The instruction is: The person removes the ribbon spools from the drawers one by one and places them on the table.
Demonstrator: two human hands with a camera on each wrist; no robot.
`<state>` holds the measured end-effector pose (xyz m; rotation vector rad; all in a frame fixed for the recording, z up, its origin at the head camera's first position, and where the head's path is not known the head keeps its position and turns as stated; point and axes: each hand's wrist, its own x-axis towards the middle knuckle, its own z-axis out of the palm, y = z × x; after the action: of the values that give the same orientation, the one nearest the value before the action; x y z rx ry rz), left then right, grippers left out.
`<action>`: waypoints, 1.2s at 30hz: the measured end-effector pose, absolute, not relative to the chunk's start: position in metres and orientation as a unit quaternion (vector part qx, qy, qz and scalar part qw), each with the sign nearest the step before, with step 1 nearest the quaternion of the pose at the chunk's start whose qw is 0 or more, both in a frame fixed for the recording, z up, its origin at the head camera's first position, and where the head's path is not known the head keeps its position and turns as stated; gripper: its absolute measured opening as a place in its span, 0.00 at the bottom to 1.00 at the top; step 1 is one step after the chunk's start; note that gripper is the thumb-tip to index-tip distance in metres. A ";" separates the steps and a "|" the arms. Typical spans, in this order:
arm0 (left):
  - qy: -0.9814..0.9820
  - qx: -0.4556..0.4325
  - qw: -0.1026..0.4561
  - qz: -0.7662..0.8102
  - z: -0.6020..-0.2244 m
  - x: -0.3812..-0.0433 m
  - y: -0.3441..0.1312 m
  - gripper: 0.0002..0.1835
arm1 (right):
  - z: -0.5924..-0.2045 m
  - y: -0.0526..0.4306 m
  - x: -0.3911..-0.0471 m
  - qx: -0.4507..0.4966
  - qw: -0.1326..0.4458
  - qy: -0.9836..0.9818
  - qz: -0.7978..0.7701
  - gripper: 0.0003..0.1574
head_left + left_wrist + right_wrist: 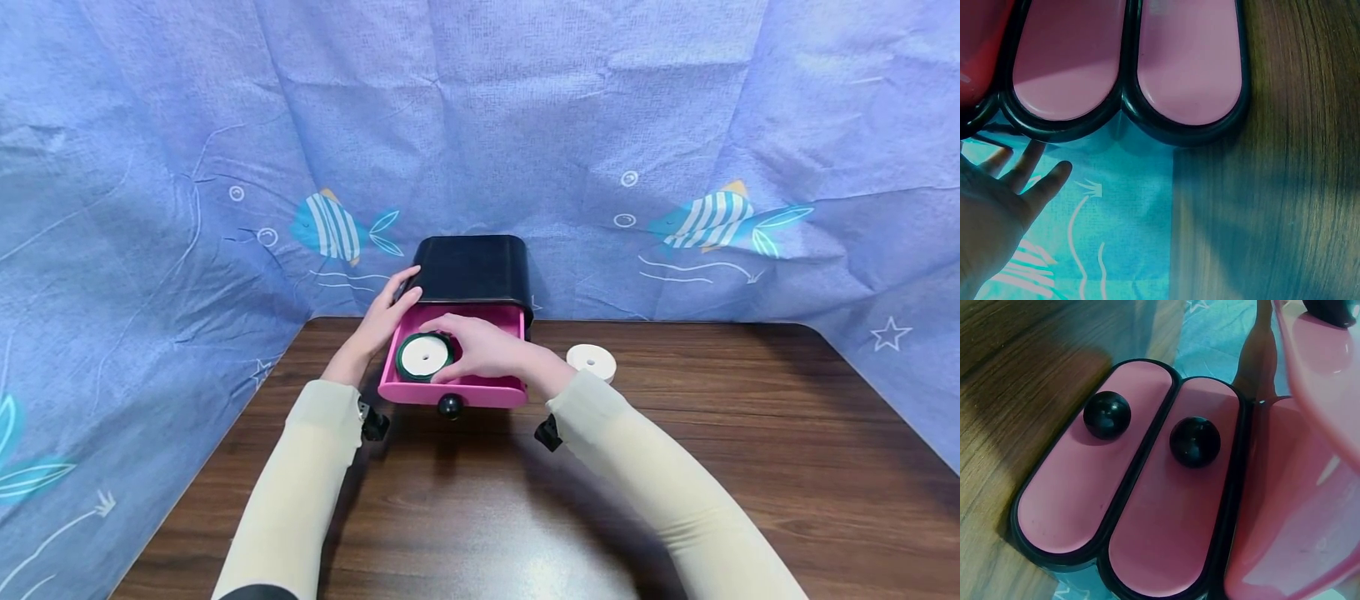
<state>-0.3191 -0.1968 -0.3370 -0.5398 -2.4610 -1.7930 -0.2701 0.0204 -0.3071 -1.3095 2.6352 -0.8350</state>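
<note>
A black cabinet (472,267) stands at the table's back edge, its pink top drawer (495,396) pulled out. Inside the drawer, at its left end, is a ribbon spool (424,356) with a white face and a dark green edge. My right hand (483,346) reaches in from the right and grips the spool, thumb at the near side and fingers at the far side. My left hand (378,321) rests against the cabinet's left side near the top, fingers extended. In the left wrist view, the fingertips (1063,170) show beside the cabinet.
A white spool (591,362) lies on the brown table (712,400), right of the cabinet. Beneath the pulled-out drawer, two shut pink drawers with round black knobs (1195,442) show in the right wrist view. A blue fish-print cloth (585,100) hangs behind the table.
</note>
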 end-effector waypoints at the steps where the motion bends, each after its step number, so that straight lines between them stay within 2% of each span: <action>1: -0.797 -0.174 0.026 -0.578 -0.337 -0.319 -0.197 0.30 | -0.307 0.020 -0.270 -0.426 0.043 0.863 -0.269 0.45; 12: -0.789 -0.170 0.012 -0.590 -0.330 -0.313 -0.195 0.30 | -0.307 0.017 -0.272 -0.410 0.062 0.872 -0.259 0.46; 21: -0.800 -0.169 0.008 -0.575 -0.309 -0.292 -0.187 0.30 | -0.307 0.015 -0.272 -0.424 0.040 0.872 -0.242 0.43; 28: -0.797 -0.170 0.010 -0.580 -0.311 -0.294 -0.188 0.31 | -0.307 0.016 -0.271 -0.411 0.041 0.875 -0.252 0.44; 36: -0.802 -0.171 0.029 -0.571 -0.335 -0.318 -0.196 0.30 | -0.305 0.021 -0.268 -0.395 0.034 0.872 -0.286 0.46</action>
<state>-0.3179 -0.1961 -0.3349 -0.5278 -2.4741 -1.7622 -0.2678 0.0205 -0.3047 -1.2136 2.6828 -0.8808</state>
